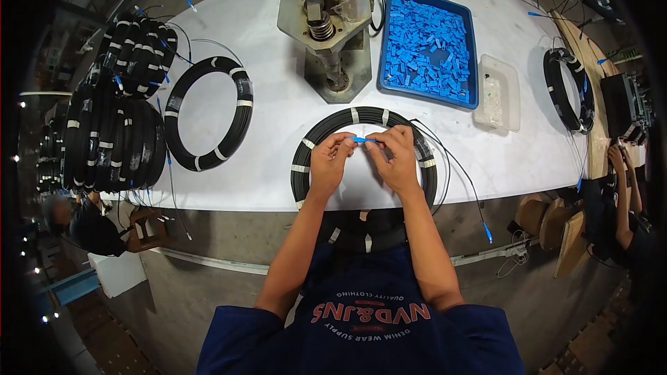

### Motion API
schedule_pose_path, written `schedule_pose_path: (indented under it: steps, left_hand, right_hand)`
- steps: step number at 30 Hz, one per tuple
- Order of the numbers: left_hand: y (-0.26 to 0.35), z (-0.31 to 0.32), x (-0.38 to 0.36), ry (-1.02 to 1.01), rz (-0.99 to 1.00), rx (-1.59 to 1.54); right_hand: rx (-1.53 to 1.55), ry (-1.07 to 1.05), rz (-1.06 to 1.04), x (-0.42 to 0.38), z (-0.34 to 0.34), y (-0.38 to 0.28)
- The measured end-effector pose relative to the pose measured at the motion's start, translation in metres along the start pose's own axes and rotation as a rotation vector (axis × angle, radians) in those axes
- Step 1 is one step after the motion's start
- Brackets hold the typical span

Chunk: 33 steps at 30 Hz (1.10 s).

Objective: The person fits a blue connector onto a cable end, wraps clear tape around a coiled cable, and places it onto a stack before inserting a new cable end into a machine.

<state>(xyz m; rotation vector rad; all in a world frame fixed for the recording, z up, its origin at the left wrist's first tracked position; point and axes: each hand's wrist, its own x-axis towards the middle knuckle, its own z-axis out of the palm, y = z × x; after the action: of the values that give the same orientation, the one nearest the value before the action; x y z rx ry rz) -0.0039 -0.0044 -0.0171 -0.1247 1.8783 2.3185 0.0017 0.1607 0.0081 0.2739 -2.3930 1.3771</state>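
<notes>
Between my two hands is a small blue fiber connector (360,140), held level above a coil of black cable (300,167). My left hand (332,156) pinches its left end with thumb and fingertips. On the other side, my right hand (396,153) is closed on the right end, where the cable seems to join; the fingers hide the exact joint. The coil lies at the table's front edge, bound with white tape bands. From its right side a loose cable end hangs over the edge, tipped with another blue connector (488,233).
A hand press (326,21) stands behind the coil. A blue tray (383,76) of small blue parts and clear plastic boxes (513,90) are to its right. Black coils (208,114) lie left, with stacked coils (114,139) beyond. Another coil (568,90) and a co-worker's hands (617,158) are right.
</notes>
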Motion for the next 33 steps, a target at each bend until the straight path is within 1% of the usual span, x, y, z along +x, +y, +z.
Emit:
schedule_pose_path:
  steps: [2, 3, 5, 8, 12, 15, 17, 24, 27, 30, 33]
  left_hand:
    - [-0.001, 0.000, -0.002, -0.001, 0.030, 0.144]
    - [0.002, 0.000, -0.002, -0.001, 0.033, 0.142]
    - [0.006, 0.001, -0.003, -0.036, 0.104, 0.281]
    - [0.008, -0.002, -0.003, -0.053, 0.142, 0.313]
    - [0.009, -0.001, -0.003, -0.083, 0.153, 0.294]
    - [0.010, -0.001, -0.004, -0.074, 0.125, 0.298]
    - [0.010, -0.002, -0.004, -0.070, 0.159, 0.312]
    - [0.006, -0.002, -0.002, -0.066, 0.124, 0.286]
    - [0.005, 0.001, -0.001, -0.035, 0.167, 0.258]
    - [0.006, 0.001, -0.002, -0.022, 0.189, 0.290]
    - [0.006, -0.001, -0.003, -0.042, 0.157, 0.334]
  right_hand:
    - [0.005, -0.007, 0.020, -0.001, -0.001, 0.001]
    - [0.012, -0.014, 0.039, -0.001, -0.001, 0.002]
    - [0.031, -0.006, 0.031, -0.002, 0.001, 0.005]
    - [0.052, -0.008, 0.025, -0.003, -0.001, 0.005]
    - [0.070, -0.026, 0.048, -0.002, -0.003, 0.003]
    - [0.084, -0.019, 0.039, -0.001, -0.003, 0.002]
    - [0.080, -0.017, 0.033, -0.001, -0.004, 0.000]
    - [0.079, -0.011, 0.057, -0.002, 0.000, 0.003]
    - [0.087, -0.016, 0.070, -0.001, -0.001, 0.001]
    - [0.058, -0.011, 0.048, -0.001, -0.001, 0.002]
    - [0.054, -0.012, 0.046, 0.000, -0.002, 0.001]
